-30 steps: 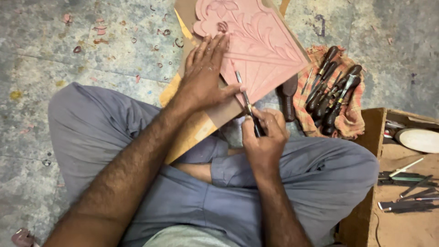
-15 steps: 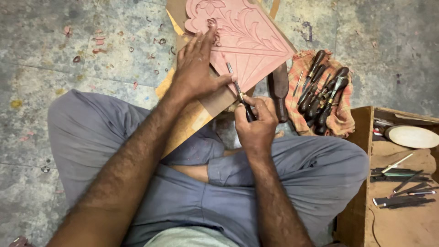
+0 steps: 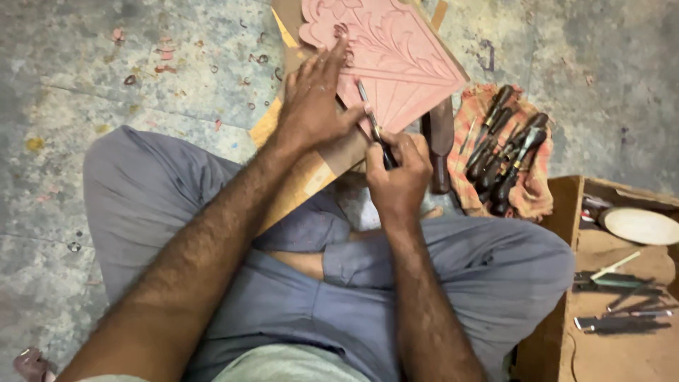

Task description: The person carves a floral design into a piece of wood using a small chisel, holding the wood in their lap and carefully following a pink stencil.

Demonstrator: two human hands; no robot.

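Chisel (image 3: 373,131) is clenched in right hand (image 3: 397,173); carved panel (image 3: 396,60) is pinned flat by left hand (image 3: 311,106), propped on the lap.
Panel judged stiff, thin relief fragile; best held by plain edges.

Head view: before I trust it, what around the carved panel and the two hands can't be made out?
- Carved pink panel: its top is cut off by the frame's upper edge.
- Chisel: the handle is hidden inside the right hand; the tip's contact is too small to judge.
- Panel's left part: covered by the left hand.
- Wooden box: cut off by the right edge.
- Tools on the cloth: overlapping, count unclear.
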